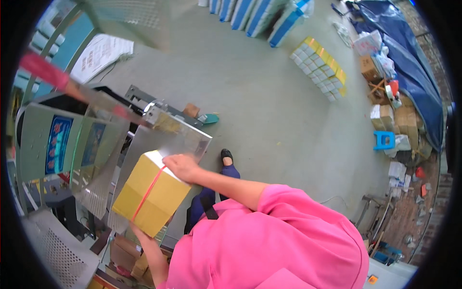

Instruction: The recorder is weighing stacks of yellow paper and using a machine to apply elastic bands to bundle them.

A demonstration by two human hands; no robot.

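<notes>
Yellow bundle [166, 204], one, red band [148, 193] around it: between the hands, over the metal table's [132, 161] near edge. Right hand [180, 167]: curled, gripping its white far side. Left hand [136, 231]: at near corner, mostly hidden; grip cannot be told.

passable: over floor [274, 120], upper right | in the way: machine housing [36, 144], left of yellow bundle [150, 192]

I can read no text surely; blurred characters mark the machine [33, 132]'s blue sign [59, 144] and a white sack [115, 46]
</notes>
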